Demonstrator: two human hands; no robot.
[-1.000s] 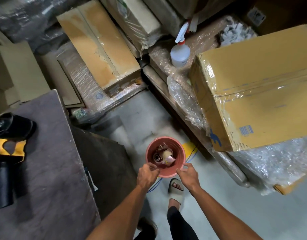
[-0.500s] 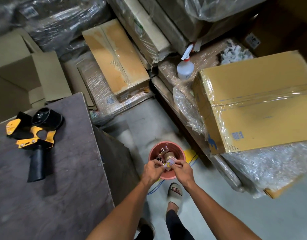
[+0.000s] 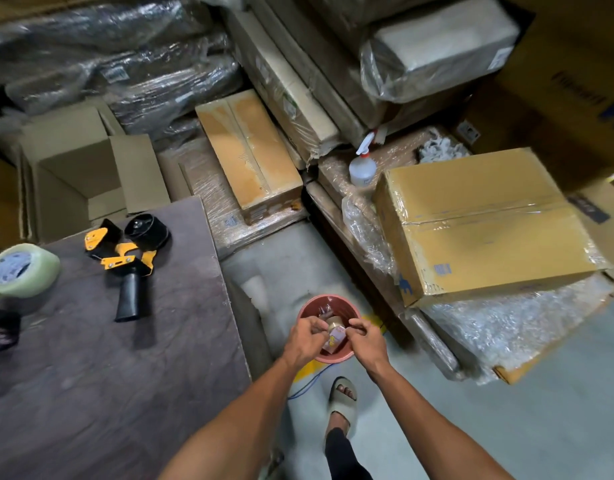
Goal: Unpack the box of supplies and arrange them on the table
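A small pink box (image 3: 336, 338) is pinched between both hands' fingers (image 3: 317, 330) above the red bucket (image 3: 347, 308); a slackened pinch could drop it back in.

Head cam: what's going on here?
A person stands beside a dark table, both hands over a reddish bucket on the floor. The left hand and right hand pinch a small pink-and-yellow packet between them, above other odds and ends in the bucket. On the table lie a yellow-and-black tape dispenser and a clear tape roll.
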